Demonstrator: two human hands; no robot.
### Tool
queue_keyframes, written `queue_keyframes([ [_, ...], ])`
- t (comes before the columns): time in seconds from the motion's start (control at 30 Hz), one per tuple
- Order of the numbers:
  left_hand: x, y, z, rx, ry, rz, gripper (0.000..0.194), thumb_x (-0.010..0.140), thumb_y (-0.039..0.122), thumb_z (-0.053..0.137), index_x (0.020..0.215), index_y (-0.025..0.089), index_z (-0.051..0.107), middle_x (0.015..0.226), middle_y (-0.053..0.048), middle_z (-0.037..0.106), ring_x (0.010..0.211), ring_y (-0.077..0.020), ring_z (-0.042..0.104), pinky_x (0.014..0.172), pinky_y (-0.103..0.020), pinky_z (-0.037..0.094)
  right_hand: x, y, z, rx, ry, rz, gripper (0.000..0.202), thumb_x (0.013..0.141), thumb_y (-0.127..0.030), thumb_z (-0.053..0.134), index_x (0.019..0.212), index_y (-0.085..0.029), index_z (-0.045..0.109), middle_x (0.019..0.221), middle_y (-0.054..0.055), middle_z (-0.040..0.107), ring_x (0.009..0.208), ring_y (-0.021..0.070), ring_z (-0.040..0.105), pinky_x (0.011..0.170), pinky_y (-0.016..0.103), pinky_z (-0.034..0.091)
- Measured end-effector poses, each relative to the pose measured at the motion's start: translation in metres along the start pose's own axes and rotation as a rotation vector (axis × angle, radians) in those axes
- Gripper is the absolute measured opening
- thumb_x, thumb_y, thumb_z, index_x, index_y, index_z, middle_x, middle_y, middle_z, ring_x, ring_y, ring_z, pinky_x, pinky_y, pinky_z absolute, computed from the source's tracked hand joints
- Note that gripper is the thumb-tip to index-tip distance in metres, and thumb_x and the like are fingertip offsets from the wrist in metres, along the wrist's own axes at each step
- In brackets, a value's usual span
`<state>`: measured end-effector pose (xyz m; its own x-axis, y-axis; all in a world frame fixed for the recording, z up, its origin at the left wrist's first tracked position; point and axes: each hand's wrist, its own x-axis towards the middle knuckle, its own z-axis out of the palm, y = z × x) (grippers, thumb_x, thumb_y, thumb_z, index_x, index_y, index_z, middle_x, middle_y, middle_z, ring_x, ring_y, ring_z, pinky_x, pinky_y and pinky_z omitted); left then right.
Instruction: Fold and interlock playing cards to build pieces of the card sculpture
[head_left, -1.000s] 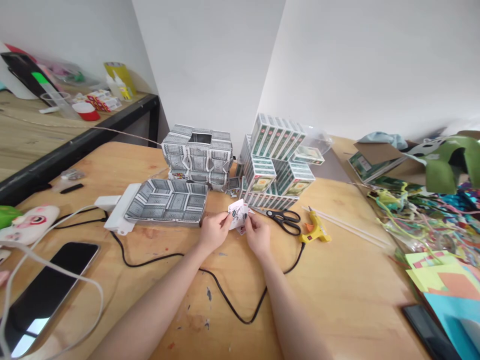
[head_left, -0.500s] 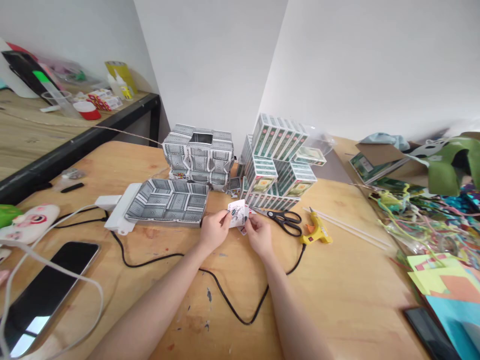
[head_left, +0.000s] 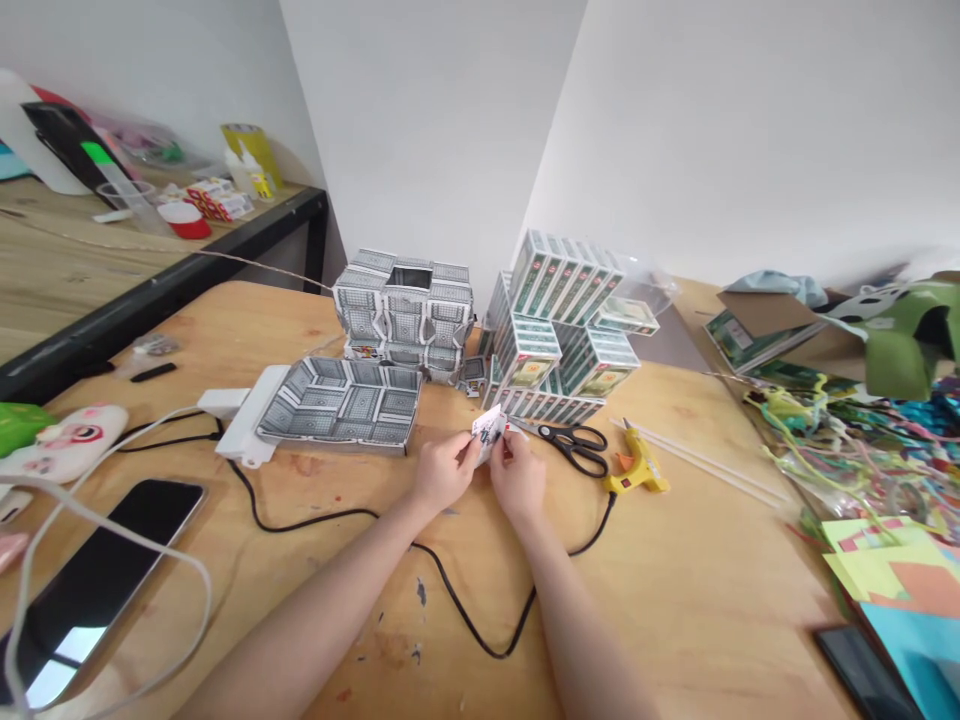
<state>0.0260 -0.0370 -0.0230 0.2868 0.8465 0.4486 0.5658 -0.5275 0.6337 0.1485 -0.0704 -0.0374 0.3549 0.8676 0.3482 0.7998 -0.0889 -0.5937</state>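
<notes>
item: one playing card (head_left: 487,432), centre of the frame, raised between both hands above the tabletop (head_left: 675,600); face with dark figure partly visible, card tilted and seemingly bowed.

step in hand, as judged: shaping or turning the card by its edges. best done with light, even pressure from both sides; fingertips kept level with each other, so that any bend runs straight; thumbs clear of the middle, to spare the card a stray crease.

left hand (head_left: 448,470): fingers curled in, thumb and forefinger pinching the card's left edge.

right hand (head_left: 519,480): fingers likewise drawn in, thumb and forefinger closed at the card's right side; exact contact partly hidden. a red-printed scrap shows beside these fingertips; whether held or lying beneath, cannot tell.

nearby: black-handled scissors (head_left: 553,434) and yellow glue gun (head_left: 641,465), right of centre; shallow card-patterned tray (head_left: 345,400), left of centre; card-patterned structure (head_left: 405,315), upper centre; stacked card boxes (head_left: 529,350), upper centre right.
</notes>
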Motion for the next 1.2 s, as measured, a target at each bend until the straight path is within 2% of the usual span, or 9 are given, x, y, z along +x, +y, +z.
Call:
queue_keyframes([
  [0.13, -0.001, -0.001, 0.001, 0.034, -0.009, 0.063, 0.032, 0.083, 0.028, 0.042, 0.054, 0.017, 0.050, 0.047, 0.000, 0.052, 0.043, -0.0081, 0.043, 0.047, -0.022, 0.028, -0.002, 0.001, 0.003, -0.074, 0.030, -0.005, 0.028, 0.083, -0.032, 0.038, 0.081, -0.015, 0.061, 0.059, 0.005, 0.062, 0.048, 0.0154, 0.056, 0.046, 0.022, 0.034],
  [0.23, 0.000, -0.003, 0.001, 0.075, -0.006, 0.075, 0.032, 0.084, 0.028, 0.041, 0.055, 0.017, 0.050, 0.048, 0.000, 0.052, 0.045, -0.0088, 0.045, 0.048, -0.022, 0.028, 0.000, 0.003, 0.001, 0.054, -0.010, 0.014, 0.029, 0.082, -0.034, 0.039, 0.081, -0.016, 0.061, 0.059, 0.004, 0.062, 0.049, 0.0149, 0.056, 0.048, 0.023, 0.037],
  [0.4, 0.002, -0.006, 0.000, 0.100, 0.007, 0.073, 0.032, 0.085, 0.028, 0.040, 0.057, 0.017, 0.050, 0.047, 0.000, 0.052, 0.044, -0.0087, 0.044, 0.048, -0.023, 0.026, 0.007, 0.006, -0.004, 0.345, -0.138, 0.037, 0.031, 0.083, -0.034, 0.039, 0.097, -0.016, 0.060, 0.062, 0.002, 0.062, 0.052, 0.0140, 0.054, 0.051, 0.023, 0.041],
  [0.53, 0.003, -0.007, -0.001, 0.107, 0.001, 0.085, 0.032, 0.085, 0.027, 0.041, 0.057, 0.017, 0.050, 0.047, 0.000, 0.052, 0.044, -0.0086, 0.044, 0.048, -0.023, 0.027, 0.008, 0.008, -0.004, 0.395, -0.179, 0.057, 0.030, 0.083, -0.037, 0.040, 0.089, -0.016, 0.061, 0.069, 0.005, 0.064, 0.057, 0.0150, 0.056, 0.053, 0.024, 0.042],
  [0.8, 0.000, -0.008, 0.000, 0.161, 0.016, 0.174, 0.031, 0.085, 0.026, 0.042, 0.057, 0.017, 0.052, 0.050, -0.001, 0.055, 0.046, -0.0093, 0.048, 0.049, -0.023, 0.028, 0.008, 0.007, -0.006, 0.336, -0.163, 0.042, 0.028, 0.084, -0.038, 0.039, 0.072, -0.018, 0.054, 0.059, 0.003, 0.059, 0.052, 0.0142, 0.053, 0.052, 0.024, 0.040],
  [1.2, -0.003, -0.004, 0.002, 0.170, 0.064, 0.251, 0.030, 0.085, 0.022, 0.042, 0.057, 0.017, 0.050, 0.048, 0.000, 0.053, 0.045, -0.0085, 0.047, 0.049, -0.022, 0.029, 0.003, 0.003, -0.002, 0.153, -0.024, 0.030, 0.025, 0.083, -0.034, 0.042, 0.073, -0.017, 0.056, 0.064, 0.005, 0.064, 0.057, 0.0148, 0.059, 0.056, 0.024, 0.041],
])
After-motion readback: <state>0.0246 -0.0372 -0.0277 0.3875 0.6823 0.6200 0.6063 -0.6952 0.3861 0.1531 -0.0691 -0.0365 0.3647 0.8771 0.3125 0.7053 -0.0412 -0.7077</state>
